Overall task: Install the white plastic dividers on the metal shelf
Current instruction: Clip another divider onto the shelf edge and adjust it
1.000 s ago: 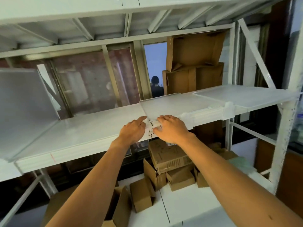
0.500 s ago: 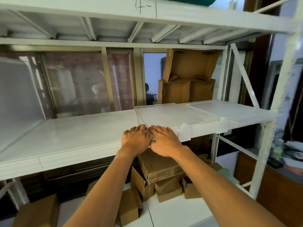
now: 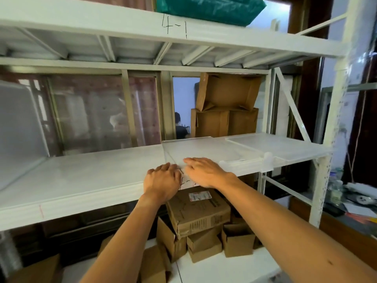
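Overhead, white metal shelf (image 3: 81,180), flat plastic divider (image 3: 204,149), cardboard boxes (image 3: 224,111) behind

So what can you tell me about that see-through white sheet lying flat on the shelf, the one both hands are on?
The white plastic divider is a thin, translucent, frosted-looking sheet with straight edges. It lies flat on the metal shelf, its near left corner at the shelf's front edge. The left hand and the right hand rest on that corner, palms down. A second similar sheet lies to its right. White clips sit on the front edge.
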A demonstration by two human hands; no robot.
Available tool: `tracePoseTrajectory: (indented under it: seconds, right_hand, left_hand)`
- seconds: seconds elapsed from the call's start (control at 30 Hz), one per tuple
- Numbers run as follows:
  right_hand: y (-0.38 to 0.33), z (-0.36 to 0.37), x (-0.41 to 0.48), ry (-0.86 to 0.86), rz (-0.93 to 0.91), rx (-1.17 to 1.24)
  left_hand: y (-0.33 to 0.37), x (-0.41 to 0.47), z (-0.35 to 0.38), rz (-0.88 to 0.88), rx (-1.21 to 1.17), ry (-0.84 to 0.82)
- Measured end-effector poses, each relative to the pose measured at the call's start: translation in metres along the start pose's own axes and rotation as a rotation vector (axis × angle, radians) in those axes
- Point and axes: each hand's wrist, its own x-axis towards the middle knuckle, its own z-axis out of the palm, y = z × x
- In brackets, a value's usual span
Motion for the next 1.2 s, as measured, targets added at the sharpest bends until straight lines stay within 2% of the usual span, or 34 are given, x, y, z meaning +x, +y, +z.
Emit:
tracePoseTrajectory:
  seconds: [0.07,0.23,0.33,0.47,0.63,0.77,1.2]
  right_hand:
    - [0.021,-0.011,0.007,0.081,0.069,0.082]
    - [0.105,-0.03,0.033,0.152,0.345,0.248]
    - [0.149,-0.035,0.042,0.1,0.431,0.29]
    - [0.174,-0.033,0.052,0.111,0.427,0.445]
    - [0.178,-0.019,0.062,0.199,0.36,0.455]
    - [0.186,-0.017,0.064,0.229,0.294,0.476]
    - [0.214,-0.022,0.071,0.28,0.383,1.16]
  left_hand:
    - [0.002,0.0,-0.002,-0.003,0.005,0.014]
    - [0.01,-0.003,-0.003,-0.066,0.008,0.077]
    - [0.02,0.002,-0.004,-0.159,0.017,0.078]
    - [0.039,0.018,0.0,-0.239,0.08,0.119]
    - [0.053,0.034,0.023,-0.276,0.286,0.083]
    - [0.056,0.036,0.029,-0.352,0.196,0.182]
    - [0.064,0.033,0.022,-0.385,0.176,0.194]
